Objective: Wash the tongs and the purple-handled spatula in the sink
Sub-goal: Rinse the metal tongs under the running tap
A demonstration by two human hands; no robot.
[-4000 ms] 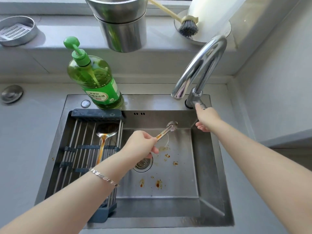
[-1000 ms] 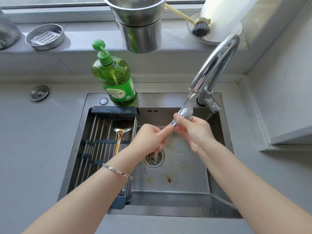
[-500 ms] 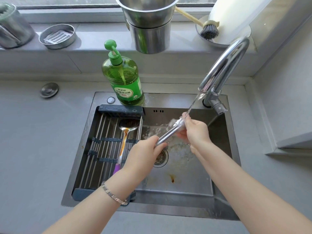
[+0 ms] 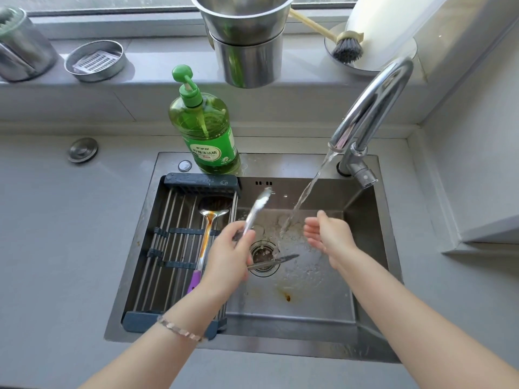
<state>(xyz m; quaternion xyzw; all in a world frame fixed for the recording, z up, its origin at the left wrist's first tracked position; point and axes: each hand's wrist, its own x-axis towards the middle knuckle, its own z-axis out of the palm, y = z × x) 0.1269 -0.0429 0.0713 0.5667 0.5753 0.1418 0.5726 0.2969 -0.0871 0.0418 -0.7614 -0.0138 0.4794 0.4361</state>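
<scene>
Gripping tongs [image 4: 254, 213], left hand [image 4: 227, 259]; arms splayed (one rearward, one rightward).

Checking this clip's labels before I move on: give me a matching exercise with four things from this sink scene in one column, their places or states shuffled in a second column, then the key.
Things
1. tongs
2. purple-handled spatula
3. right hand
4. soap bottle

Places or states
A. stands on the back rim of the sink
B. lies on the drying rack
C. open, holding nothing, beside the water stream
D. gripped by the left hand

Pairs: 1-D, 2-B, 3-C, 4-A
</scene>
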